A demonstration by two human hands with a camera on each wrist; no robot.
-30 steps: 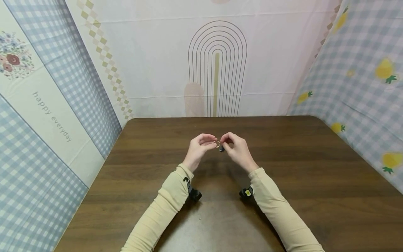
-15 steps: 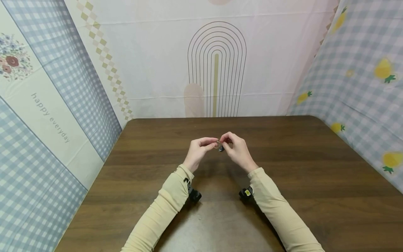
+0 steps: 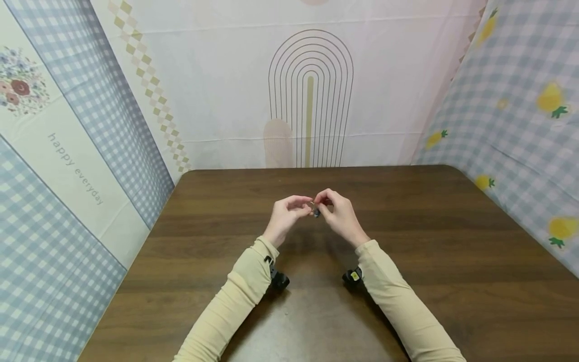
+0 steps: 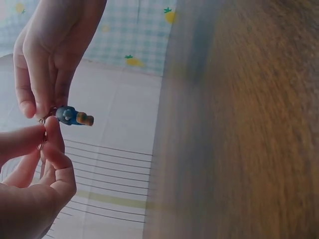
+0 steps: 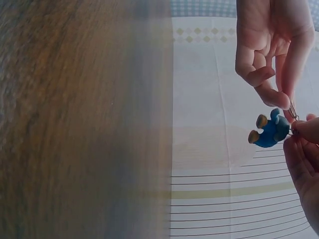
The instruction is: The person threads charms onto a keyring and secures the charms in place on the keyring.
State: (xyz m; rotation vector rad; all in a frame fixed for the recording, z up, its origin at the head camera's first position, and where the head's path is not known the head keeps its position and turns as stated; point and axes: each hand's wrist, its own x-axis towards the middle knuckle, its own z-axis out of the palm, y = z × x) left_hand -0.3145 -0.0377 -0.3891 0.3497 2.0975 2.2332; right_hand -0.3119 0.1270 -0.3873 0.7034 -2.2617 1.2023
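A small keychain hangs between the two hands above the table. Its blue figurine with yellow-brown feet (image 5: pixel 269 132) shows clearly in the right wrist view, dangling from the fingertips. The left hand (image 3: pixel 285 217) pinches the thin metal key ring (image 5: pixel 293 110) between thumb and fingers. Thumb and index finger of the right hand (image 3: pixel 340 215) pinch the small link beside the figurine's head. In the left wrist view, the ring is seen nearly edge-on, partly covered by fingertips. Where exactly the link meets the ring is too small to tell.
A dark brown wooden table (image 3: pixel 217 221) lies below the hands. Behind it hangs a white cloth with an arch pattern (image 3: pixel 312 100); checked cloths hang at both sides. Black wrist cameras (image 3: pixel 279 280) are strapped on both sleeves.
The key ring has turned from a visible round loop to nearly edge-on. The left fingers have shifted slightly on it, while the right hand has barely moved.
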